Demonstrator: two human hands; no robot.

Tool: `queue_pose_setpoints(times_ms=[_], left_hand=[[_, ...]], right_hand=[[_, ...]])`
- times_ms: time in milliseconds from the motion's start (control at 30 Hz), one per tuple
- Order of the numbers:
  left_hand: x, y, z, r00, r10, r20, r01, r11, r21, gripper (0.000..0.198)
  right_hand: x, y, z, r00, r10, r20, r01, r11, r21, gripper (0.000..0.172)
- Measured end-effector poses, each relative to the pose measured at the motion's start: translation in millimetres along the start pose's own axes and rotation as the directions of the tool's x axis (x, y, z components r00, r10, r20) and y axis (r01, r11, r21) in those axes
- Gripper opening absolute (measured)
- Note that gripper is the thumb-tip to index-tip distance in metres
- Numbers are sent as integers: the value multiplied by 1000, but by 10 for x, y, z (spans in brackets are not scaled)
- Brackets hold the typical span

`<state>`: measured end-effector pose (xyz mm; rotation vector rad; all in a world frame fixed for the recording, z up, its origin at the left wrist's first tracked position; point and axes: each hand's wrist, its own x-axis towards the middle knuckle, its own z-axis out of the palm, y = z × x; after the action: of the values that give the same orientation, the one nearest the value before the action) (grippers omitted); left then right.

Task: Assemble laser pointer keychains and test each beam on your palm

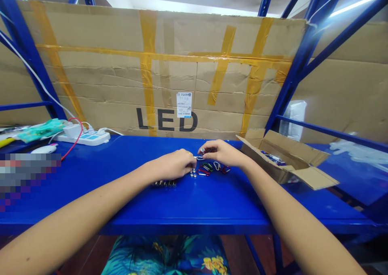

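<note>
My left hand (pixel 182 164) is closed, fingertips pointing down just beside a small group of round silver pieces (pixel 193 174). What its fingers hold, if anything, is hidden. My right hand (pixel 220 152) pinches a small piece with a round silver end (pixel 203 150); its kind is too small to tell. Between the two hands a silvery carabiner-like piece (pixel 200 158) shows, close to the fingertips of both. Below my right hand lie several carabiners: a red carabiner (pixel 203 172), a green one, a silver one and another red one. Dark cylinders with silver parts (pixel 164 183) stand in a row under my left wrist.
An open cardboard box (pixel 285 172) with shiny metal items stands right on the blue table (pixel 194 206). A white power strip (pixel 91 137) with cables is at the back left, near a teal package (pixel 42 129). A large cardboard sheet (pixel 121 85) closes off the back.
</note>
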<state>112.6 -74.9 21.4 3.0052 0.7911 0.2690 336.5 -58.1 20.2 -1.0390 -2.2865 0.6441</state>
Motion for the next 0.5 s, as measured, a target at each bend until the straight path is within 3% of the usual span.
queue_pose_setpoints(times_ms=[233, 500], left_hand=[[-31, 71, -20, 992, 49, 117, -46, 999, -24, 19], [-54, 103, -26, 988, -13, 157, 17, 1000, -26, 17]], right_hand=[[-2, 13, -4, 1000, -10, 0, 10, 1000, -2, 15], [-3, 4, -4, 1000, -11, 17, 11, 1000, 8, 15]])
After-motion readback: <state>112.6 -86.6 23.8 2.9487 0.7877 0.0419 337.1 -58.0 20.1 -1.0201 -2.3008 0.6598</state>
